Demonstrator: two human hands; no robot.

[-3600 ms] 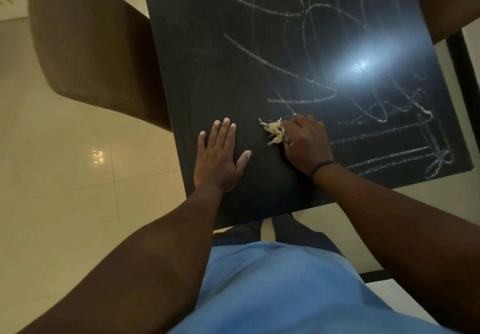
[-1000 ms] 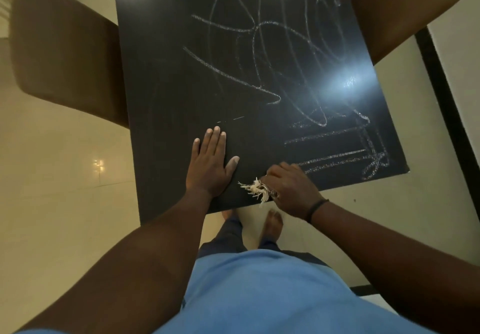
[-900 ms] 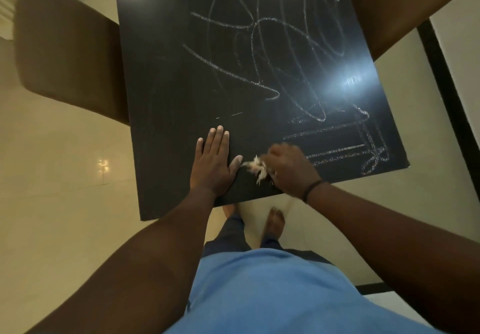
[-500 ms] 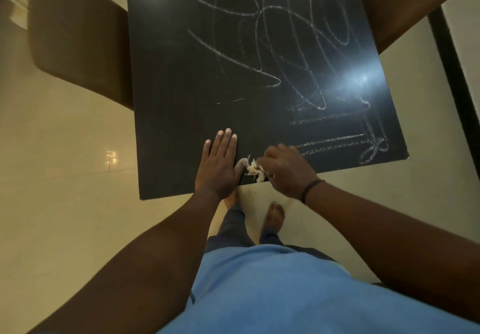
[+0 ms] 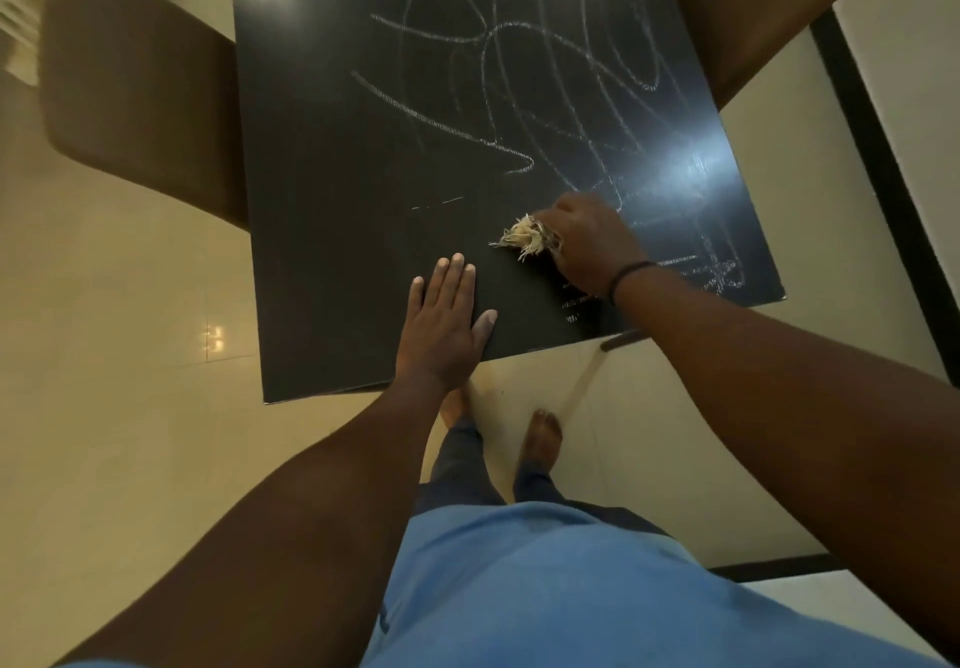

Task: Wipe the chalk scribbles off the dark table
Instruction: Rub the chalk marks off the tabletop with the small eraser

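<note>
The dark table (image 5: 332, 251) fills the upper middle of the head view. White chalk scribbles (image 5: 545, 74) cover its middle and right side, down to the near right corner. My right hand (image 5: 592, 243) grips a frayed pale rag (image 5: 527, 241) and presses it on the tabletop at the scribbles' lower left edge. My left hand (image 5: 447, 324) lies flat, fingers straight, on the bare near part of the table by its front edge.
A brown chair (image 5: 140, 90) stands at the table's left side and another brown chair (image 5: 753, 7) at its far right. Shiny cream floor tiles (image 5: 114, 355) surround the table. My bare feet (image 5: 540, 438) stand just before the front edge.
My right hand has moved the rag away from the front edge, up and right onto the scribbles. My left hand stays flat on the table. Chalk lines near the left hand are gone.
</note>
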